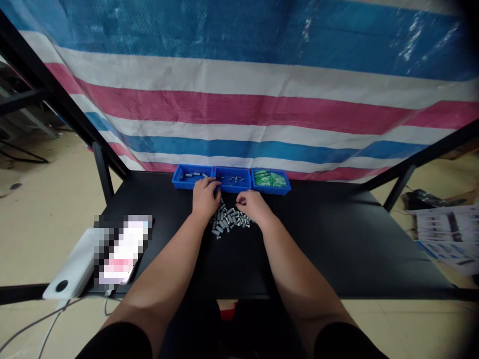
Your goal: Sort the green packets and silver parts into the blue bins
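A loose pile of small grey plugs and silvery screws (226,220) lies on the black table between my hands. My left hand (205,197) is at the front edge of the left blue bin (183,184), fingers bent; whether it holds anything is hidden. My right hand (252,203) is just above the right side of the pile, its fingertips pinched on something too small to make out. Several grey plugs lie in the left bin, a few screws in the middle blue bin (235,189), and green packets (269,178) in the right one.
On the left of the black table (337,239) lie a phone (125,252) and a white power bank (77,262) with cables. A striped sheet (239,109) hangs behind the bins, and black frame bars slant at both sides.
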`<state>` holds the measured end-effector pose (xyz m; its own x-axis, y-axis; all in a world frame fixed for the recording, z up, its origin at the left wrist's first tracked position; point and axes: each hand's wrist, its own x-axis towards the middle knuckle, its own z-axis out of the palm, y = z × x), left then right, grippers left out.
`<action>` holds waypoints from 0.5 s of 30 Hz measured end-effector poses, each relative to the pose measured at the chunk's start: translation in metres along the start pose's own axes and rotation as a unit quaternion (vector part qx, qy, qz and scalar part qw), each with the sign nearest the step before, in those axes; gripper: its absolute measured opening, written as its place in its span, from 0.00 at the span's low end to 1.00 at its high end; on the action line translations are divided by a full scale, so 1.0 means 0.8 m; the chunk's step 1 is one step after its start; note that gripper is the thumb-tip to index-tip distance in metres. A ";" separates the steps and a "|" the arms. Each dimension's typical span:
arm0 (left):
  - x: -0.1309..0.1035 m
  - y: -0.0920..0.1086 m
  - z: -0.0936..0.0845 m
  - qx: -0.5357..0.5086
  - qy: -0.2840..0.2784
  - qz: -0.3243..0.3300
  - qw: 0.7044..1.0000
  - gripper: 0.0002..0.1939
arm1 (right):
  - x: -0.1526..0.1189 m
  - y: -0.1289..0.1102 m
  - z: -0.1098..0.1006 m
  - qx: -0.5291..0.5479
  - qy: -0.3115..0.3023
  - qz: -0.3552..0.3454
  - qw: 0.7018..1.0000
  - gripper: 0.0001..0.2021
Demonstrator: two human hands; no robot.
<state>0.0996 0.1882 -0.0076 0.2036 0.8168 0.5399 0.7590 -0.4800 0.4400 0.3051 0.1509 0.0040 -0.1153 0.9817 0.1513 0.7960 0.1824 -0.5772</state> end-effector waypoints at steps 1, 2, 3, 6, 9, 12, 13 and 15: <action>0.000 0.000 0.000 0.001 0.000 0.000 1.000 0.13 | 0.000 -0.001 -0.001 0.022 0.015 -0.012 1.000 0.05; 0.000 0.000 0.000 0.002 -0.001 0.001 1.000 0.13 | 0.000 -0.004 -0.002 0.048 0.036 -0.030 0.998 0.04; 0.000 0.000 0.000 0.003 -0.001 0.002 1.000 0.14 | 0.000 -0.007 -0.003 0.075 0.065 -0.050 0.994 0.03; -0.001 0.000 0.000 0.004 -0.002 0.004 1.000 0.14 | 0.001 -0.017 -0.005 0.132 0.176 -0.094 0.971 0.06; -0.001 0.000 -0.001 0.006 -0.006 0.003 1.000 0.14 | 0.005 -0.020 -0.002 0.134 0.239 -0.093 0.957 0.08; 0.000 -0.001 0.000 0.005 0.000 0.009 1.000 0.15 | 0.010 -0.011 0.003 0.107 0.222 -0.076 0.966 0.07; 0.000 -0.002 0.001 0.004 0.003 0.011 1.000 0.15 | 0.011 -0.007 0.004 0.098 0.216 -0.074 0.969 0.07; 0.000 -0.003 0.001 0.003 0.004 0.014 1.000 0.15 | 0.012 -0.001 0.005 0.085 0.214 -0.078 0.970 0.07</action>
<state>0.0983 0.1895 -0.0094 0.2200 0.8005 0.5574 0.7572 -0.5004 0.4199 0.3008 0.1606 0.0026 0.0588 0.8358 0.5459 0.6749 0.3696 -0.6386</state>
